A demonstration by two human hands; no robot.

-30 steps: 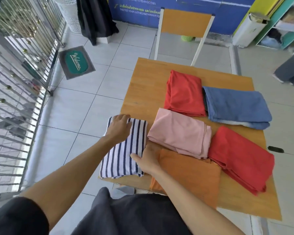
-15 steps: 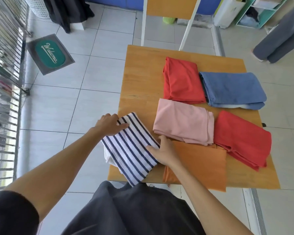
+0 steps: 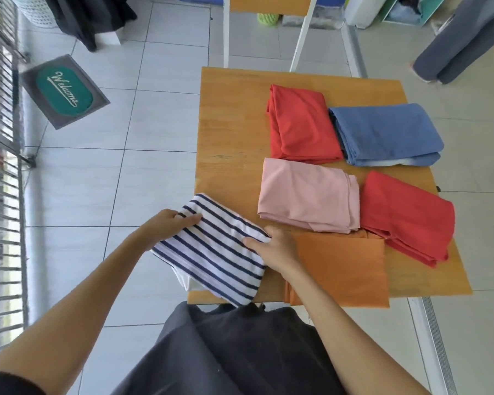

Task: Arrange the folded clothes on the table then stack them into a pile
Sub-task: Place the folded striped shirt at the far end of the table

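Holding: striped shirt (image 3: 211, 252) at table's (image 3: 228, 115) near left corner, hanging over the edge
Left hand (image 3: 166, 226): pinching far corner, turning it straight
Right hand (image 3: 274, 249): gripping right edge, beside orange cloth (image 3: 342, 266)
Waiting: pink cloth (image 3: 305, 195) near, unstacked

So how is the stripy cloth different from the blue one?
The stripy cloth is white with dark lines; the blue cloth is one plain colour. The stripy cloth sits at the near left corner of the table, hanging over its edge; the blue cloth lies fully on it, far right. The left hand and right hand hold the stripy cloth; nothing touches the blue cloth. Both are folded.
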